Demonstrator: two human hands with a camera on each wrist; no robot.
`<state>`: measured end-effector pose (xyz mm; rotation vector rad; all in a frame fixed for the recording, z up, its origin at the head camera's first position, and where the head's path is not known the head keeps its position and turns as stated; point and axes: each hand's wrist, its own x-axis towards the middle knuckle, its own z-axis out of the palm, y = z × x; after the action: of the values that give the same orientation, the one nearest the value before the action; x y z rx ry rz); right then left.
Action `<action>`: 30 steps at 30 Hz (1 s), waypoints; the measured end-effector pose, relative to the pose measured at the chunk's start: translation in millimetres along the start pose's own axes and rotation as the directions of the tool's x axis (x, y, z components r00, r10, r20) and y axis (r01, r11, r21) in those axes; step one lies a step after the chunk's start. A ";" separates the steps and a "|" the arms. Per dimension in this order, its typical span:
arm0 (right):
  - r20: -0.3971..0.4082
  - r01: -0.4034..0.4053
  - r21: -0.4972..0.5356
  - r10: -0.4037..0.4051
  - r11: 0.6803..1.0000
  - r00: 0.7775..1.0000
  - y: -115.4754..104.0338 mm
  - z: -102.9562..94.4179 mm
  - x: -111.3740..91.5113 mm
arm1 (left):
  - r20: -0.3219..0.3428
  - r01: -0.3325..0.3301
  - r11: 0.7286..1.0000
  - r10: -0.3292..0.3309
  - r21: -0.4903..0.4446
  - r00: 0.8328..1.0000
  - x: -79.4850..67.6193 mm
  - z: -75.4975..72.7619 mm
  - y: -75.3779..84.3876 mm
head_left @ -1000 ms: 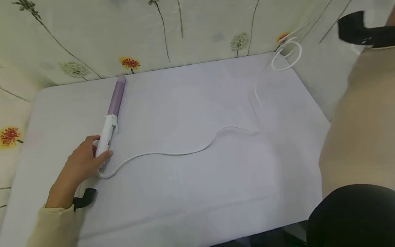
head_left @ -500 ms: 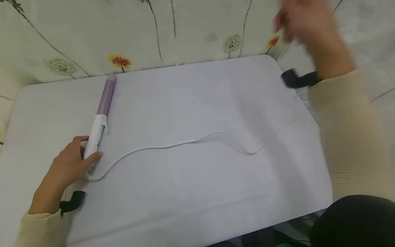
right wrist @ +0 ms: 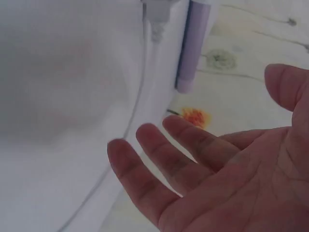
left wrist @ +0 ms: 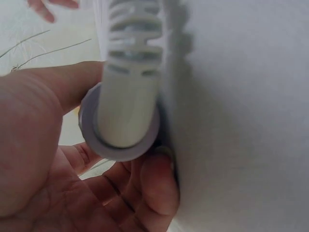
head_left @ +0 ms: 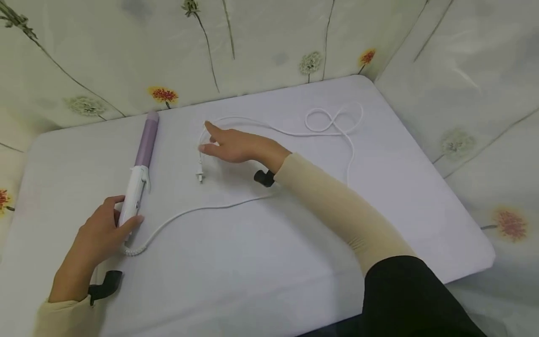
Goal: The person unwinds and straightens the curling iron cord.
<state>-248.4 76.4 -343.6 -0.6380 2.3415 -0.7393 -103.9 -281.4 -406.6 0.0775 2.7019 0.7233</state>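
A curling iron with a purple barrel [head_left: 146, 140] and white handle [head_left: 134, 189] lies on the table at the left, tip toward the wall. My left hand [head_left: 98, 234] grips the handle near its cord end; in the left wrist view its fingers curl about the handle end, where the ribbed cord sleeve [left wrist: 133, 38] comes out. My right hand [head_left: 237, 146] hovers over the white cord [head_left: 248, 120] at the back middle, fingers loosely spread. In the right wrist view nothing lies in the palm. The plug [head_left: 200, 177] lies just in front of that hand, between it and the iron.
The white table [head_left: 219, 267] meets a flower-patterned wall covering [head_left: 261, 42] at the back and right. A loop of cord [head_left: 322, 121] lies near the far right corner. My right sleeve [head_left: 328, 201] crosses over part of the cord.
My right hand has come from the upper right to the back middle. The cord's far part, earlier raised at the far right corner, now lies looped on the table. The left hand keeps its grip.
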 end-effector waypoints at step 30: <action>-0.464 -0.241 -0.404 0.029 0.883 0.885 127.2 45.8 -158.5 | -0.072 -0.014 1.000 0.013 -0.022 0.997 5.1 -3.5 2.4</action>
<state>-138.9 246.7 -392.7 -0.5158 2.9969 -0.2809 -110.0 -280.2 -404.2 0.0654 2.7636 0.7744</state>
